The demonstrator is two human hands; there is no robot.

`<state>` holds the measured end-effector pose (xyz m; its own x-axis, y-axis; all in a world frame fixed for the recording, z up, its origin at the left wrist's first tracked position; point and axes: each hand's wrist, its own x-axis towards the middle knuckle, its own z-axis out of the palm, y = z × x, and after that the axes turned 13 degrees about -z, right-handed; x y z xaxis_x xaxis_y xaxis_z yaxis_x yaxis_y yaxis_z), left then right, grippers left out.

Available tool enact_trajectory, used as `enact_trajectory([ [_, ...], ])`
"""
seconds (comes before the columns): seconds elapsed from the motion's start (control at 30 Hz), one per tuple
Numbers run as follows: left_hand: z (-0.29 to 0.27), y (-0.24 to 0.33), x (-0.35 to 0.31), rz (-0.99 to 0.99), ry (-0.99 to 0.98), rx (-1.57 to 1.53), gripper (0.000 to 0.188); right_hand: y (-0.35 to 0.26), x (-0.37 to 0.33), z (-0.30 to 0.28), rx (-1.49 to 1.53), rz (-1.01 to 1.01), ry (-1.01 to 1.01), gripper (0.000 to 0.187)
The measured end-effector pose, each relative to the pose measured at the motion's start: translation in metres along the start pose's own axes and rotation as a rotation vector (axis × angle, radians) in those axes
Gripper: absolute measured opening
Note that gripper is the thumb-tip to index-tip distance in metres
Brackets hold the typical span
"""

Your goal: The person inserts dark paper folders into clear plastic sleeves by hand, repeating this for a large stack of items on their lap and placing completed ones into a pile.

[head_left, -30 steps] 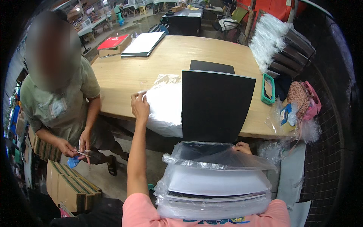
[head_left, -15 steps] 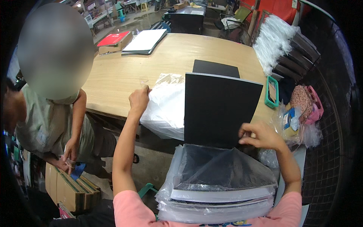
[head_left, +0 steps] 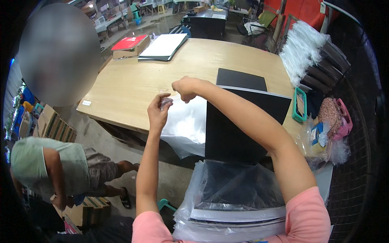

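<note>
A pile of clear plastic bags (head_left: 184, 127) lies at the near edge of the wooden table. My left hand (head_left: 158, 113) is closed on a crumpled clear plastic corner at the pile's far left. Beside it, my right hand (head_left: 186, 88) has reached across with curled fingers over the pile's far edge; what they hold, if anything, is hidden. Under my right forearm a large black board (head_left: 233, 129) with a pale top edge leans upright, partly covered. Behind it a second black board (head_left: 241, 79) lies on the table. Close to my body sits a stack of plastic-wrapped black boards (head_left: 239, 190).
On the wooden table (head_left: 121, 85), a white-topped stack (head_left: 164, 45) and a red folder (head_left: 129, 42) lie far left. At right are a green basket (head_left: 300, 105), a pink bag (head_left: 343, 117) and piled plastic sleeves (head_left: 302, 50). Another person (head_left: 60, 166) stands left, near cartons (head_left: 91, 210).
My right hand has moved from the black board's right side across to the plastic bags, next to my left hand. The other person has shifted lower left and bends over.
</note>
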<state>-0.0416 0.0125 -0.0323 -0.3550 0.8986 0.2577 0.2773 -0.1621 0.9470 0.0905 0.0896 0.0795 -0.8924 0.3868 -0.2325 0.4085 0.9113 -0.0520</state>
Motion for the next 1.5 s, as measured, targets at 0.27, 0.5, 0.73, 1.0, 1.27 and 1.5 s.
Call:
enact_trajectory([
  [0.27,0.013,0.008,0.01,-0.043,-0.028,-0.258,0.046,0.016,0.003,0.011,0.142,0.152,0.449,0.015],
  [0.5,0.019,-0.027,0.018,-0.231,-0.334,-0.437,0.029,0.018,0.005,0.016,0.063,0.036,0.563,0.01],
  [0.73,-0.057,0.009,-0.014,-0.063,-1.113,0.04,0.043,-0.026,-0.033,0.001,0.812,-0.467,-0.165,0.021],
  [1.0,-0.043,0.076,-0.097,0.018,-1.329,-0.063,0.056,0.002,-0.231,0.009,1.629,-0.905,0.042,0.026],
  [1.27,0.025,0.116,-0.105,-0.214,-1.419,-0.077,0.048,-0.024,-0.29,0.074,1.656,-1.15,-0.008,0.039],
  [1.5,0.05,0.145,-0.123,-0.113,-1.263,-1.526,0.052,-0.018,-0.32,0.121,1.659,-1.415,0.246,0.039],
])
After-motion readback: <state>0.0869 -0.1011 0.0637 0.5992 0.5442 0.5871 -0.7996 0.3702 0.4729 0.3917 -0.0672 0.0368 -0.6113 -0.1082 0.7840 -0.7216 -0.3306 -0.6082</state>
